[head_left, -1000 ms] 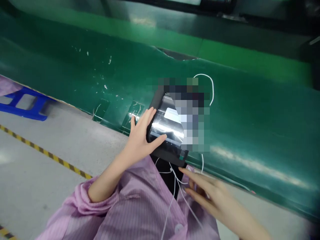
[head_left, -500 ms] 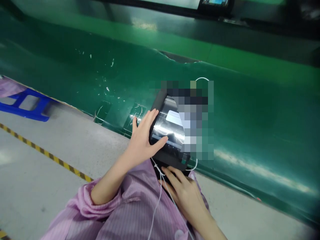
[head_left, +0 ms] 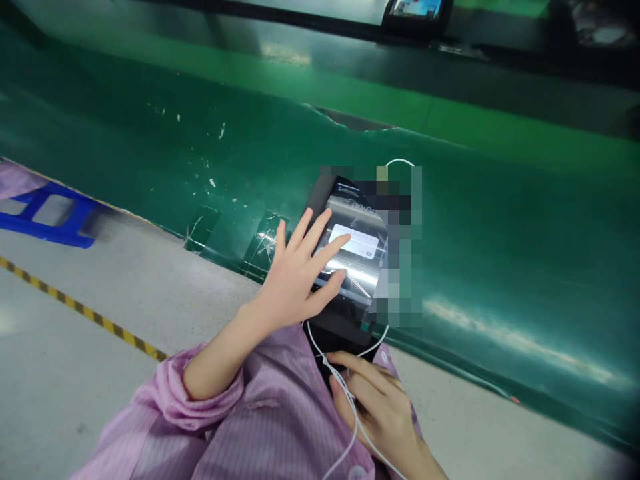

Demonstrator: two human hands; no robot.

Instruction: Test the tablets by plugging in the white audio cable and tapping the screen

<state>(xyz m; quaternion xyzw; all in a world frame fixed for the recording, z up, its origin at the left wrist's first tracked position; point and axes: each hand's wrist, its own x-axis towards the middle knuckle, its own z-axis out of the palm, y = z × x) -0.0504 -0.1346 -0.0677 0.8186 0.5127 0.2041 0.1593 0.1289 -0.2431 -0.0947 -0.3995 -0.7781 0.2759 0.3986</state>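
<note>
A black device with a glossy screen (head_left: 356,257) lies at the near edge of the green belt (head_left: 500,220), partly hidden by a blurred patch. My left hand (head_left: 295,277) rests on its left side, fingers spread over the screen and one fingertip near a white box shown on it. My right hand (head_left: 380,407) sits just below the device against my pink coat, fingers curled around a thin white cable (head_left: 345,393) that loops up to the device's bottom edge.
The green belt runs diagonally across the view, with a torn spot (head_left: 350,120) further back. A grey floor with a yellow-black stripe (head_left: 90,313) lies to the left. A blue plastic frame (head_left: 45,213) stands at the far left. Another screen (head_left: 415,10) shows at the top.
My left hand slid from the device's left edge onto the screen, fingers spreading. My right hand drew in from the right and closed on the white cable under the device.
</note>
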